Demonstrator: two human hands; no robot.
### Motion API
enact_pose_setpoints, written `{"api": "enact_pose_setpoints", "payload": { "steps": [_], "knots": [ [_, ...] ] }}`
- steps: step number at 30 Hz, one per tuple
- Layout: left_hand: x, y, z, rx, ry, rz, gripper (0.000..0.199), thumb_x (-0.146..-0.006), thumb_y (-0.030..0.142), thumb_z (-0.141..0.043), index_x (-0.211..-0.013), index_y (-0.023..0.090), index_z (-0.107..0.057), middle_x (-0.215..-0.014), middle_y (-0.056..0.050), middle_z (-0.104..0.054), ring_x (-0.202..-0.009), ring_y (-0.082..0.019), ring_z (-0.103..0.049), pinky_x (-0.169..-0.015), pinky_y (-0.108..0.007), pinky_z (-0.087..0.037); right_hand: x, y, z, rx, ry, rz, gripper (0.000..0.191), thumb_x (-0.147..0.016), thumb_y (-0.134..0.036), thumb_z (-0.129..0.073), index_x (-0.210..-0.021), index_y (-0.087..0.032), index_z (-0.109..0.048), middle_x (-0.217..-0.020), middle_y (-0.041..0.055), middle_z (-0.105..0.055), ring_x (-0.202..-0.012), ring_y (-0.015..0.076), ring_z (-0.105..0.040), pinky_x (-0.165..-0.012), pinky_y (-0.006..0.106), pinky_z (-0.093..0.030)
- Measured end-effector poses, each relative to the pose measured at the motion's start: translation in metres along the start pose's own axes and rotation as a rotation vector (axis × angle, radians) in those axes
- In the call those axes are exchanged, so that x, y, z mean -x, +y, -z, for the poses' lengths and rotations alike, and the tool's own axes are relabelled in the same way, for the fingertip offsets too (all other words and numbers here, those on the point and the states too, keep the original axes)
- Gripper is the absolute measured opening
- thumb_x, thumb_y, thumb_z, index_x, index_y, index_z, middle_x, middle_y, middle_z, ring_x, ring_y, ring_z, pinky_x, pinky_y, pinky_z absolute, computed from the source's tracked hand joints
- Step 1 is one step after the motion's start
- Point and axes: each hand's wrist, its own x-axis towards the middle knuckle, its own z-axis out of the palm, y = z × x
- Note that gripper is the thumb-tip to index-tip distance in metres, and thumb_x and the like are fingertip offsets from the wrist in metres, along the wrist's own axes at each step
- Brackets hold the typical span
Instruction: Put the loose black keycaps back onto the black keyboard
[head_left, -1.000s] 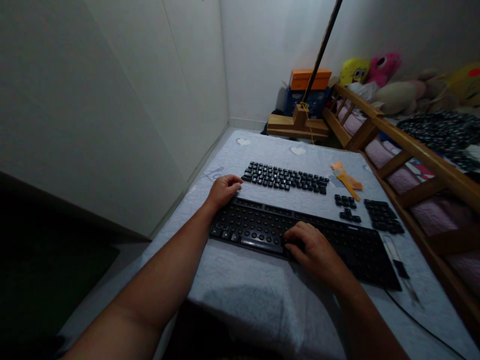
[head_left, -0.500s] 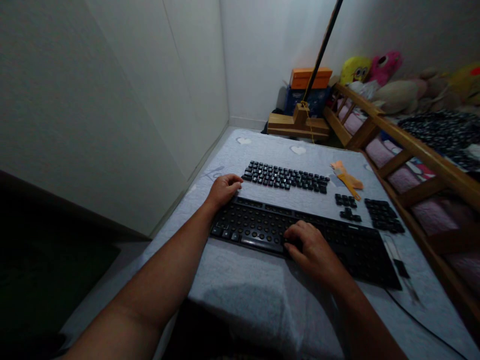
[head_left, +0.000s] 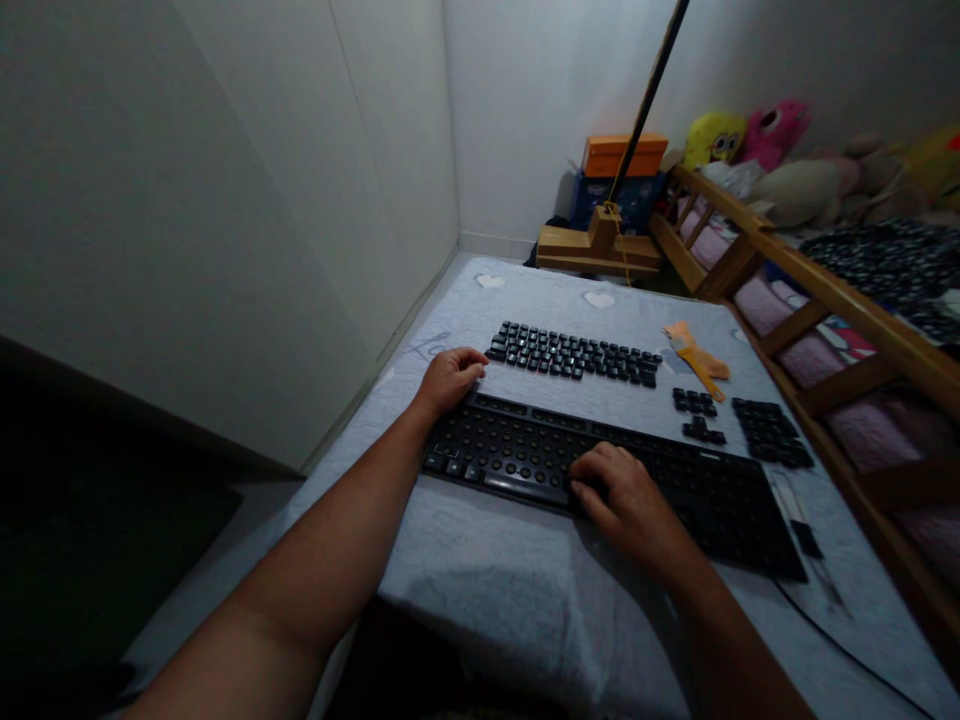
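Our right hand [head_left: 611, 492]: at the keyboard [head_left: 525, 445], just right of the space bar [head_left: 525, 488], thumb and fingertips drawn close together (we cannot tell whether they grip a key).
Our left hand [head_left: 450, 382]: by the keyboard's far left corner, fingers bent; we cannot tell whether it holds anything.
Keyboard: flat on the pale cloth [head_left: 480, 560] before us, mostly bare of caps, a few keys left of the space bar in place.
Main keycap block [head_left: 574, 355]: rows beyond the keyboard, its left end near our left fingertips.
Smaller keycap groups [head_left: 694, 403]: beyond the keyboard's right half.
Yellow-handled brush [head_left: 703, 378]: on an orange cloth [head_left: 718, 364], farther back.
Wooden rail [head_left: 817, 290]: along the right.
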Motion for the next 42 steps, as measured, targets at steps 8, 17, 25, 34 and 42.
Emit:
{"api": "enact_pose_setpoints", "payload": {
  "steps": [8, 17, 25, 34, 42],
  "knots": [
    [0.0000, 0.0001, -0.0002, 0.012, -0.004, 0.004, 0.026, -0.070, 0.031, -0.058, -0.087, 0.015, -0.070, -0.075, -0.003, -0.069, -0.070, -0.017, -0.063, -0.072, -0.029, -0.048, -0.0004, 0.0015, -0.0031, 0.033, 0.022, -0.011, 0.008, -0.084, -0.015, -0.057, -0.087, -0.021, -0.062, -0.091, 0.0044, -0.062, -0.090, 0.0213, -0.055, -0.080, 0.035, -0.039],
    [0.0014, 0.0040, 0.0006, 0.011, -0.006, 0.004, 0.026, -0.070, 0.031, -0.058, -0.087, 0.015, -0.070, -0.075, -0.003, -0.069, -0.069, -0.016, -0.062, -0.070, -0.029, -0.048, 0.0002, -0.0011, -0.0037, 0.054, 0.043, -0.022, 0.007, -0.082, -0.015, -0.058, -0.085, -0.021, -0.061, -0.089, 0.0046, -0.061, -0.089, 0.0223, -0.054, -0.078, 0.036, -0.039],
    [0.0008, 0.0024, 0.0001, 0.000, -0.003, 0.000, 0.026, -0.071, 0.032, -0.058, -0.087, 0.015, -0.071, -0.075, -0.003, -0.069, -0.068, -0.016, -0.061, -0.069, -0.029, -0.047, 0.0000, -0.0018, -0.0028, 0.040, 0.026, -0.019, 0.012, -0.084, -0.012, -0.054, -0.082, -0.021, -0.061, -0.089, 0.0043, -0.061, -0.088, 0.0210, -0.054, -0.080, 0.035, -0.039],
    [0.0010, 0.0025, 0.0001, 0.008, 0.003, 0.011, 0.026, -0.070, 0.032, -0.059, -0.087, 0.016, -0.071, -0.075, -0.003, -0.070, -0.070, -0.017, -0.062, -0.072, -0.029, -0.048, -0.0008, 0.0001, -0.0035, 0.087, 0.050, -0.010, 0.015, -0.090, -0.018, -0.053, -0.086, -0.022, -0.066, -0.092, 0.0063, -0.061, -0.091, 0.0221, -0.054, -0.080, 0.035, -0.040],
    [-0.0003, -0.0016, 0.0001, 0.006, -0.004, -0.011, 0.026, -0.071, 0.031, -0.059, -0.088, 0.016, -0.071, -0.076, -0.003, -0.069, -0.073, -0.017, -0.063, -0.073, -0.030, -0.048, -0.0023, -0.0017, -0.0050, 0.132, 0.034, -0.028, 0.013, -0.090, -0.018, -0.055, -0.085, -0.022, -0.066, -0.091, 0.0061, -0.061, -0.090, 0.0224, -0.053, -0.080, 0.035, -0.038]
  ]
}}
